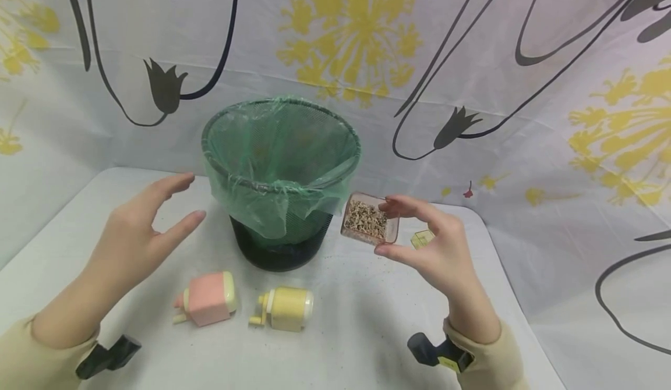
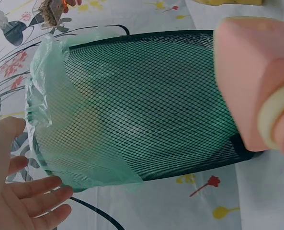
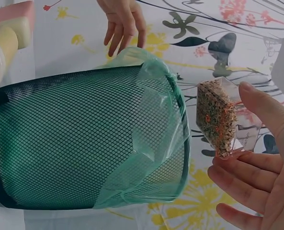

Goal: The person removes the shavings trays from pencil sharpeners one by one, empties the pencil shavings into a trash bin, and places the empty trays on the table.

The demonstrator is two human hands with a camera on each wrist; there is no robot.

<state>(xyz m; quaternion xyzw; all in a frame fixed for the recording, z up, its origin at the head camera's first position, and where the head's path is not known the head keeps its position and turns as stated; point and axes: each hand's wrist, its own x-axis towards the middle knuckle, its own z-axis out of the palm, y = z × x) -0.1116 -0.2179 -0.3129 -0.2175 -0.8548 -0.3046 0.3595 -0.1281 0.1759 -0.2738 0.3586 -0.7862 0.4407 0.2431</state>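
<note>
My right hand [image 1: 437, 236] pinches a clear pinkish shavings drawer [image 1: 367, 218] between thumb and fingers, beside the bin's right rim. Pencil shavings [image 3: 216, 117] fill much of the drawer, which is tilted. My left hand [image 1: 136, 227] hangs in the air left of the bin, thumb and fingers spread apart with nothing between them. Between both hands stands a black mesh wastebasket [image 3: 84, 139] lined with a green plastic bag [image 1: 283, 204] folded over its rim.
In front of the wastebasket lie a pink crank pencil sharpener [image 1: 209, 298] and a yellow one [image 1: 285, 308]. A small yellow transparent drawer [image 1: 421, 238] is partly hidden behind my right hand. Patterned cloth [image 1: 362, 46] backs the white table [image 1: 335, 355].
</note>
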